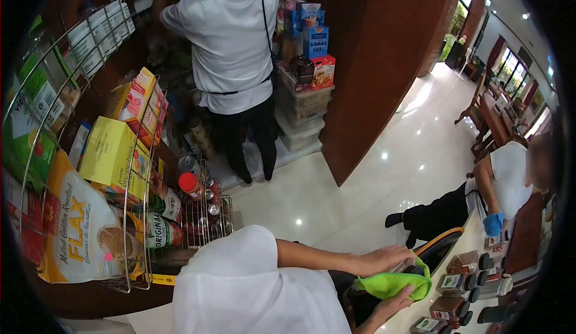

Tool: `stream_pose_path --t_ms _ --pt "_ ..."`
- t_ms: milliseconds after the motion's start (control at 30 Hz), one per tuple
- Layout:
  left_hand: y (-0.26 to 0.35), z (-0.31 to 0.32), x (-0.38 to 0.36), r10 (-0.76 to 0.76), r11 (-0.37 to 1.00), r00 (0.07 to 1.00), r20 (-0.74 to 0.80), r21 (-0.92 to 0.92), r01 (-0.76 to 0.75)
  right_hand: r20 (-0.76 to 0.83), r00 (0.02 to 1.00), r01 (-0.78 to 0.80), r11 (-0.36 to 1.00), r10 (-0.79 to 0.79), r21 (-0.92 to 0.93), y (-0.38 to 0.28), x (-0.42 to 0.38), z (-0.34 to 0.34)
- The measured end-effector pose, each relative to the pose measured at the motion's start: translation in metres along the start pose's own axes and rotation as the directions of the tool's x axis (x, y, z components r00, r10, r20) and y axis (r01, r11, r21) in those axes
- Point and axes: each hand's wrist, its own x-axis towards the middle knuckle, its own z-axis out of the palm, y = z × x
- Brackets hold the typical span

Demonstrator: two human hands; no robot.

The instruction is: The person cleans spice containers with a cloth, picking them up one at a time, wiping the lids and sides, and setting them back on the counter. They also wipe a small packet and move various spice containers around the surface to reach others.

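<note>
Dark thing with an orange rim (441,236): it is curving just beside my cloth, between me and part of the counter.
Spice jars (454,283): they are crowding together near my hands, just past the cloth.
Wire rack (126,226): it is holding a flax bag (90,226) and a yellow box (107,154).
Other people: one person (510,175) is holding a blue cloth (494,224) by the counter; another person (234,52) is reaching into shelves, beside stacked plastic bins (303,106).
Pale counter (420,310): it is running beneath the jars.
Glossy tile floor (300,202): it is reflecting lights, stretching past a brown wooden panel (372,64) towards a dining table (495,115).
Left hand (384,261): I am curling it over a dark-lidded clear jar (412,270), which is resting in the green cloth.
Right hand (393,307): I am clasping the green cloth (390,285) around the jar's underside.
</note>
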Motion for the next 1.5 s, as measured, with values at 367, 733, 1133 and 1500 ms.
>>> stream_pose_path --t_ms 367,733,1133,1500 --pt "-0.013 0.005 -0.003 -0.028 0.999 1.0 -0.004 -0.035 0.028 0.025 0.999 0.042 0.999 -0.042 -0.027 0.01 0.008 0.002" --pt "-0.008 0.002 -0.006 -0.074 0.996 0.997 0.012 -0.044 0.074 0.021 0.999 0.039 0.999 -0.039 -0.037 -0.006 0.002 0.015" --pt "0.002 -0.005 -0.004 -0.047 0.998 0.996 0.069 0.051 0.044 0.244 0.927 0.359 0.86 -0.284 -0.363 -0.01 0.002 0.0" --pt "0.0 -0.003 0.021 -0.228 0.843 0.971 -0.073 -0.515 0.159 0.148 0.987 0.107 0.945 -0.064 -0.309 0.074 0.015 -0.013"
